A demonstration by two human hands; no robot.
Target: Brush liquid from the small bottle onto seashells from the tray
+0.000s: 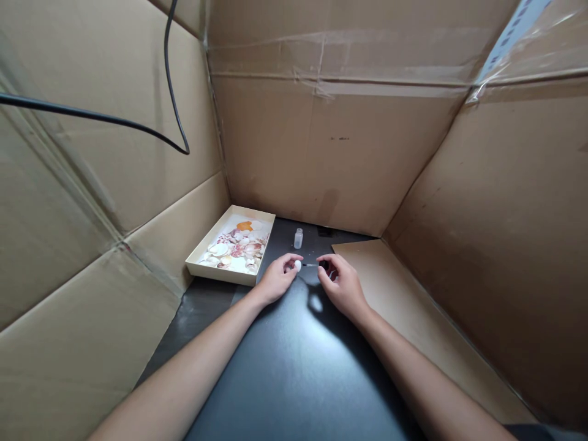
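Note:
Between the fingertips of my left hand (278, 278) is a small white piece (298, 266), which looks like a shell. My right hand (342, 283) is closed on the dark cap (324, 266) of a small brush. The thin brush stem (310, 264) points left, its tip close to the white piece; whether they touch I cannot tell. Just beyond my hands an uncapped, translucent small bottle (298, 238) stands upright. Left of it, a shallow cream tray (222, 274) holds several shells (239, 245), white, pinkish and one orange.
The dark tabletop (285, 367) is enclosed by cardboard walls (321, 147) on the left, back and right. A flat cardboard sheet (404, 300) lies along the right side. A black cable (110, 119) hangs at the upper left.

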